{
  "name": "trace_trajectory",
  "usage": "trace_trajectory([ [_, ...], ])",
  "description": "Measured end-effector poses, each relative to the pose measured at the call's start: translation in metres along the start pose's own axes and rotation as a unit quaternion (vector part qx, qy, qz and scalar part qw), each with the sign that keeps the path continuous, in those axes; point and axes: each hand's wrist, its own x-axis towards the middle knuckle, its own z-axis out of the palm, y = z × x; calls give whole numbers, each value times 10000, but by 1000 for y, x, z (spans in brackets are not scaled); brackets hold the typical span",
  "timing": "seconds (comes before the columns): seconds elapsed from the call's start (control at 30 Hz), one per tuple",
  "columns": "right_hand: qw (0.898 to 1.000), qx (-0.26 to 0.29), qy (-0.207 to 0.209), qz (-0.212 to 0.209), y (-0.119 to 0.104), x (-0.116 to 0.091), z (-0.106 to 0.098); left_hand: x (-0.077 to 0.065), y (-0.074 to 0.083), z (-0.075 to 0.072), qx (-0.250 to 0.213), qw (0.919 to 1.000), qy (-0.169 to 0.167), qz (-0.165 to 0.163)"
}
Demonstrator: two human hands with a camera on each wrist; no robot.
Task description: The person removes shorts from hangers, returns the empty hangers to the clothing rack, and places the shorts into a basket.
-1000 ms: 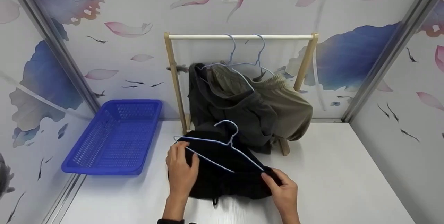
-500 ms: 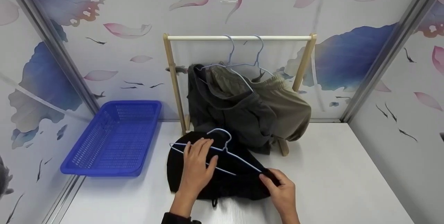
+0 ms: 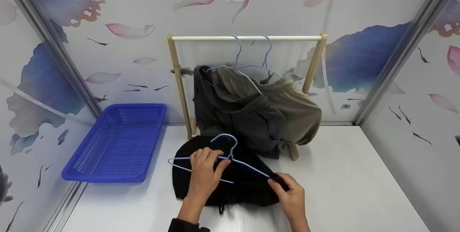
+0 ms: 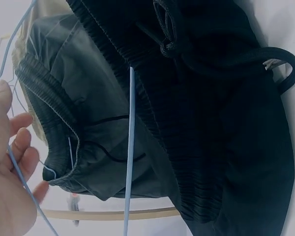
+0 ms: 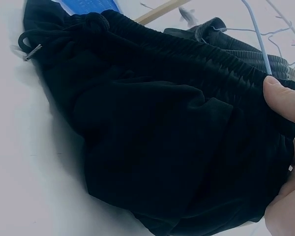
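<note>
Black shorts (image 3: 248, 194) with a gathered elastic waistband lie on the table, their drawstring (image 4: 258, 54) looped at the front. A light-blue wire hanger (image 3: 251, 168) is partly in the waist opening, hook toward the rack. My left hand (image 3: 205, 169) grips the hanger's upper bar just left of its neck, thumb by the neck. The hanger's left end pokes out past the shorts' left side. With thumb and fingers, my right hand (image 3: 291, 194) pinches the waistband at the hanger's right end; that tip is hidden in the cloth. The lower bar (image 4: 130, 147) runs into the waistband.
Behind stands a wooden rack with a white rail (image 3: 201, 38). Dark grey shorts (image 3: 244, 120) and khaki shorts (image 3: 305, 113) hang there on blue hangers. A blue plastic basket (image 3: 149, 144) stands at the left. Patterned panels (image 3: 424, 174) enclose the table (image 3: 345, 189).
My left hand has moved right from the hanger's left end to near its neck and now grips it. The hanger has shifted left and tilted slightly. The right hand keeps its pinch.
</note>
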Motion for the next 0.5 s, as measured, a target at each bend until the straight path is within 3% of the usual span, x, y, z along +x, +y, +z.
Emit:
trace_trajectory([
  [0.37, 9994, 169, 101, -272, 2, 2, 1, 2, 1, -1, 8, 9999, 96, -115],
  [0.5, 9996, 153, 178, -148, -5, 2, 0, 3, 0, -4, -7, 9997, 158, -174],
])
